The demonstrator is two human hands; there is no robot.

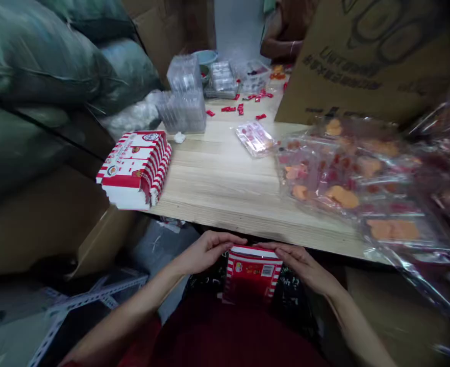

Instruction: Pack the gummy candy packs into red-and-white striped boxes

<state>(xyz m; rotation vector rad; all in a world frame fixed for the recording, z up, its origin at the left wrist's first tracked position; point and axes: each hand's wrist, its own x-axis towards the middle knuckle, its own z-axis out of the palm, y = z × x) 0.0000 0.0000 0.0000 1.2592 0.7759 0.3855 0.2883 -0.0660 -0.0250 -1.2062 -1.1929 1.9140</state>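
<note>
A small red box [252,275] with white-striped edges and a barcode stands upright in front of me, below the table's front edge. My left hand [208,251] pinches its upper left corner between thumb and fingers. On the opposite side, my right hand [299,263] grips the upper right corner. A white strip runs along the box's top, between the two hands. The lower part of the box is in shadow against my dark red clothing. On the table to the left lies a stack of flat red-and-white striped cartons [133,158], with a printed face up.
Clear plastic trays [186,102] stand stacked at the back left. Small red packets [228,109] lie scattered beyond a clear pack [254,138]. Wrapped packs with orange pieces [340,188] pile up on the right by a large cardboard box [347,66]. Another person's arm [282,48] shows behind.
</note>
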